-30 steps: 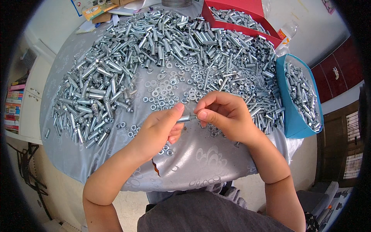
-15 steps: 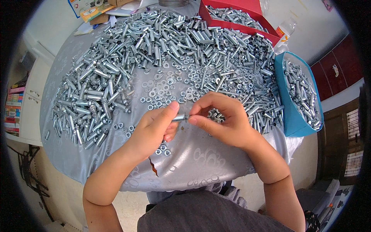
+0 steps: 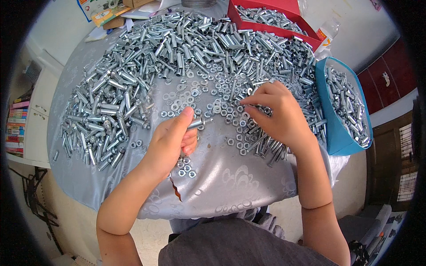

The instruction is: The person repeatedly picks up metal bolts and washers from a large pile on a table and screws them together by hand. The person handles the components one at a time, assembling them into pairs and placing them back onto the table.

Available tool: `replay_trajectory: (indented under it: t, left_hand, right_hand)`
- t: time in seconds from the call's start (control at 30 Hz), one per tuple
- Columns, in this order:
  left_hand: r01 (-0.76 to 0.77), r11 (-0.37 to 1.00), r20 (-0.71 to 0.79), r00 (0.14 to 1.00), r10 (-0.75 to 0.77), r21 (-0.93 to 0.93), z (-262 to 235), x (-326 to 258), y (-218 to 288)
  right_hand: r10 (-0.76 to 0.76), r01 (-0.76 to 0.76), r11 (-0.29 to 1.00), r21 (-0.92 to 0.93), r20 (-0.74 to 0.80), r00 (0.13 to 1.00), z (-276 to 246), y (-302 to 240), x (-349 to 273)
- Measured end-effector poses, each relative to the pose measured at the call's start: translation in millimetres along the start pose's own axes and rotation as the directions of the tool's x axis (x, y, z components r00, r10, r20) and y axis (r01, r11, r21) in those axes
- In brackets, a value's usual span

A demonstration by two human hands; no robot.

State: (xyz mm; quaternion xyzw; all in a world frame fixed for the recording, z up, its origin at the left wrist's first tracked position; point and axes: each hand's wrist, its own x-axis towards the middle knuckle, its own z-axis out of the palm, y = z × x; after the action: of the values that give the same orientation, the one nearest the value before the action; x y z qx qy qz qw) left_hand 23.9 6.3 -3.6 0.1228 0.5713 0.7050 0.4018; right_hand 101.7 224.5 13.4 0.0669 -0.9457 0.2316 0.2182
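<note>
A metal expansion bolt (image 3: 195, 123) lies in the grip of my left hand (image 3: 167, 141), its shiny sleeve partly hidden by my fingers. The threaded end points right, with a washer where the thread leaves the sleeve. My right hand (image 3: 278, 113) hovers over the loose hex nuts (image 3: 228, 110) right of centre, thumb and forefinger bent with a small gap between their tips. Nothing shows between those fingertips. Flat washers (image 3: 184, 98) lie beyond my left hand. Several nuts (image 3: 187, 168) sit just below it.
Metal sleeves (image 3: 177, 48) and bolts cover the table's far side. Assembled bolts (image 3: 106, 117) are heaped on the left. A red box (image 3: 275, 29) and a blue bin (image 3: 330, 128), both holding metal parts, stand to the right. The grey tablecloth (image 3: 230, 186) has a tear near the front.
My right hand has left the bolt's end and moved right and away from me, over the nuts. My left hand has shifted slightly left and still holds the bolt.
</note>
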Motion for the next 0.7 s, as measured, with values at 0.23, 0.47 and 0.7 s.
replay_trajectory:
  t: [0.23, 0.47, 0.7]
  left_hand:
    - [0.002, 1.0, -0.017, 1.0, -0.001, 0.025, 3, 0, 1]
    - [-0.014, 0.997, 0.027, 1.0, 0.012, 0.073, 2, -2, -1]
    - [-0.015, 0.997, 0.027, 1.0, 0.013, 0.074, 3, -1, -2]
  right_hand:
    - [-0.037, 0.037, 0.999, -0.001, 0.14, 0.989, 14, -12, -4]
    - [-0.05, 0.057, 0.997, -0.054, 0.108, 0.993, 32, -16, -5]
    - [-0.057, 0.074, 0.991, -0.109, 0.152, 0.987, 29, -16, -6]
